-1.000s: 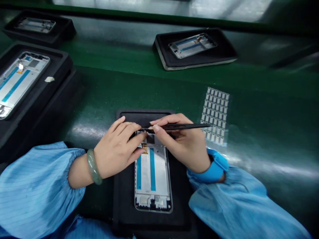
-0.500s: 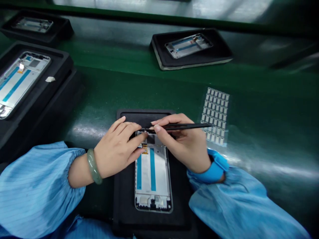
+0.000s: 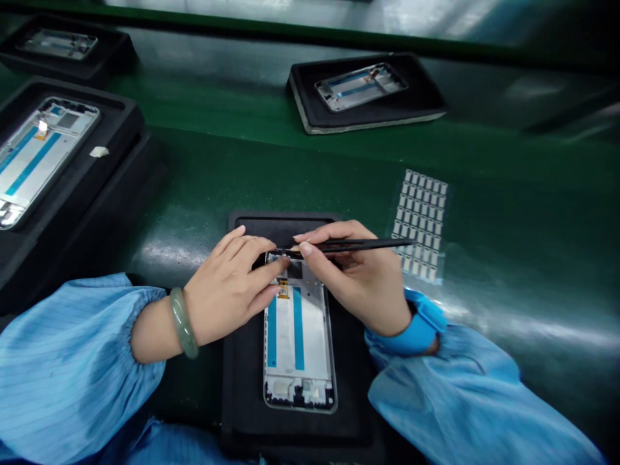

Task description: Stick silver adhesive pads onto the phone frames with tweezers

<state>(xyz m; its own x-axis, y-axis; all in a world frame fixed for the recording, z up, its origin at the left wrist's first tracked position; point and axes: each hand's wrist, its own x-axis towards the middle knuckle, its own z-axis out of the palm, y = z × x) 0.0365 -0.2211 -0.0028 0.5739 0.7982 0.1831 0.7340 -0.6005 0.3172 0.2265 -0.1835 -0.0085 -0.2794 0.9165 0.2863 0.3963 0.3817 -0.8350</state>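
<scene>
A silver phone frame [image 3: 310,329] with two blue strips and an orange flex connector lies in a black foam tray [image 3: 247,413]. My left hand [image 3: 232,284] rests on its top left part, fingers spread, fingertips touching the upper edge. Black tweezers [image 3: 358,245] are pinched in my right hand [image 3: 365,278], lying nearly level, with their tips at the frame's top edge beside my left fingers. Whatever the tips touch is too small to make out.
A sheet of small pale stickers [image 3: 420,223] lies right of the tray. Another phone frame [image 3: 48,148] sits in a stacked foam tray [image 3: 121,119] at left. Farther back are a foam tray [image 3: 421,97] with a frame and a similar tray [image 3: 113,51] at far left.
The camera view has shifted very slightly. Both hands, the tweezers and the phone frame keep the same places relative to one another.
</scene>
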